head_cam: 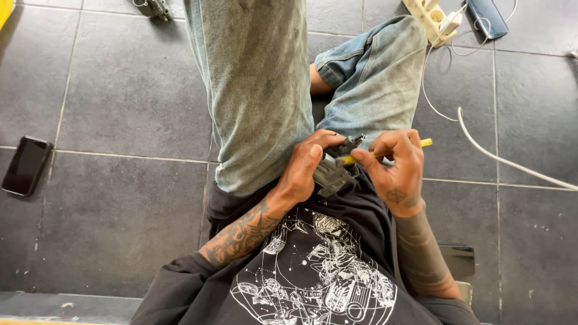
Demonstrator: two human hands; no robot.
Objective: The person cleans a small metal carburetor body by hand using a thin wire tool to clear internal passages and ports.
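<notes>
Taking the grey mechanical part [333,170] in the person's lap as the landmark, a black phone [25,165] lies flat on the dark tiled floor [120,90] well off to its left. Nearer, the left hand [304,168] wraps around the part's left side, fingers curled over it and thumb pressed on top, grasping it just above the black printed shirt [319,271]. The part itself sits between both hands, against the faded jeans [259,90] of the crossed legs. Touching its upper right, a yellow-handled tool [385,151] points into it, pinched by the right hand [394,168], which is clenched around the handle. Far up and to the right of the part, a white power strip [428,19] and a white cable [506,159] lie on the tiles.
</notes>
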